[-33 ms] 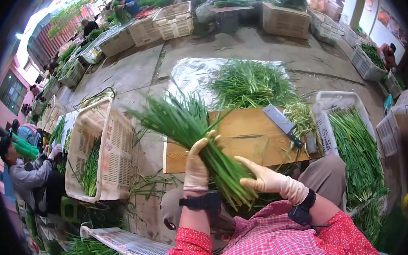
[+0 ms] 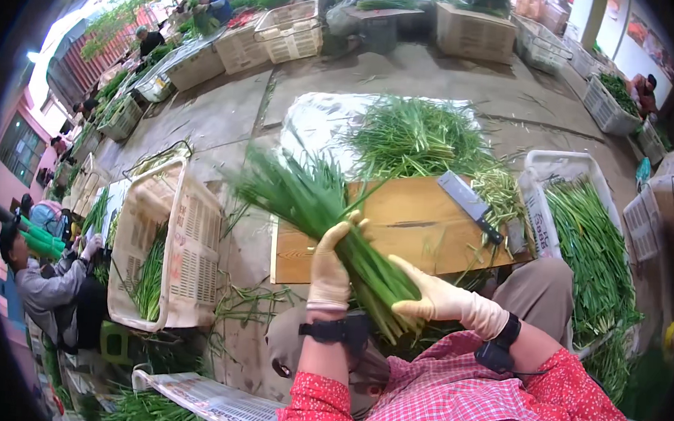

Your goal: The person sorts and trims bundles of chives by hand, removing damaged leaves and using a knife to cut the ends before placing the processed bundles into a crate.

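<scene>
Slanting across in front of me is a bunch of long green garlic chives (image 2: pixel 295 196), leafy tips up to the left and paler stem ends low on the right. My gloved left hand (image 2: pixel 332 263) is wrapped round its middle. My gloved right hand (image 2: pixel 451 301) lies against the lower stems with fingers stretched out and apart. Beyond the hands is a wooden board (image 2: pixel 395 214), with a broad-bladed knife (image 2: pixel 468 207) on its right part. Pale cut stem pieces (image 2: pixel 500 197) are heaped beside the blade.
A loose pile of chives (image 2: pixel 418 138) lies on a white sheet (image 2: pixel 323 117) past the board. Crates flank me: a right crate (image 2: pixel 533 215) full of chives and a left crate (image 2: pixel 203 256) with some inside. A person (image 2: pixel 46 293) works at far left.
The chive bunch has shifted slightly right, and its leafy tips have swung a little. My right hand has come closer against the stem ends.
</scene>
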The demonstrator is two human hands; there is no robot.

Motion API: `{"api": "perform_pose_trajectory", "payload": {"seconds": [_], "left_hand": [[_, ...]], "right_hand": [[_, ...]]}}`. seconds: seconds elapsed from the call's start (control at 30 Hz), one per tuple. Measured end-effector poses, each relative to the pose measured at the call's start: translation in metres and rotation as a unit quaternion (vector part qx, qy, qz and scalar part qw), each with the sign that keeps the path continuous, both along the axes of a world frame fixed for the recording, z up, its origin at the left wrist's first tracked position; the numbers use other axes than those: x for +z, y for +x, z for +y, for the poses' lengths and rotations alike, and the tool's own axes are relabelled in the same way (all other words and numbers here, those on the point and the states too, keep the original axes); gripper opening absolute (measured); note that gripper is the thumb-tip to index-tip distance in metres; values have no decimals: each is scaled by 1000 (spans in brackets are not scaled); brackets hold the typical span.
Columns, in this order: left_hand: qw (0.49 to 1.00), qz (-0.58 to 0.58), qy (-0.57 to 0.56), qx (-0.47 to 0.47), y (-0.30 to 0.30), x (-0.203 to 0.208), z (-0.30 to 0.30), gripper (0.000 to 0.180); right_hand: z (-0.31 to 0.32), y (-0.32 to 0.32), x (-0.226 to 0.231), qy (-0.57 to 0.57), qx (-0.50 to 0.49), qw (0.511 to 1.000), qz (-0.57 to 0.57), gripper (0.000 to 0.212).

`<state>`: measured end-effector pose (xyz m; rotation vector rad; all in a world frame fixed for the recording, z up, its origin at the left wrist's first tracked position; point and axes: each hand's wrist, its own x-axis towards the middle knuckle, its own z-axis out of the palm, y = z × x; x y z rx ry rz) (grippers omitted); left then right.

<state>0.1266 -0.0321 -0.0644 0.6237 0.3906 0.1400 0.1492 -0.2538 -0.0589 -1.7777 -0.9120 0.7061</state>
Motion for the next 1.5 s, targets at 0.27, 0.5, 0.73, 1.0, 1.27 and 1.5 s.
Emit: {"api": "perform_pose_trajectory", "payload": {"seconds": [0.27, 0.5, 0.73, 1.0, 1.27, 1.5], "left_hand": [[973, -45, 226, 8, 87, 80, 5, 21], [955, 100, 277, -45, 136, 16, 28, 55], [800, 165, 546, 186, 97, -122, 55, 54], [729, 315, 570, 209, 33, -178, 76, 52], [877, 194, 400, 184, 36, -214, 40, 72], [712, 322, 617, 91, 30, -161, 21, 111]], "right_hand": [[55, 38, -3, 59, -112, 988, 84, 88], [86, 80, -55, -3, -138, 967, 215, 66], [81, 96, -100, -251, -114, 949, 156, 63], [54, 122, -114, -320, -93, 943, 14, 66], [114, 89, -148, -257, -128, 954, -91, 66], [96, 118, -119, -313, -20, 945, -95, 55]]}}
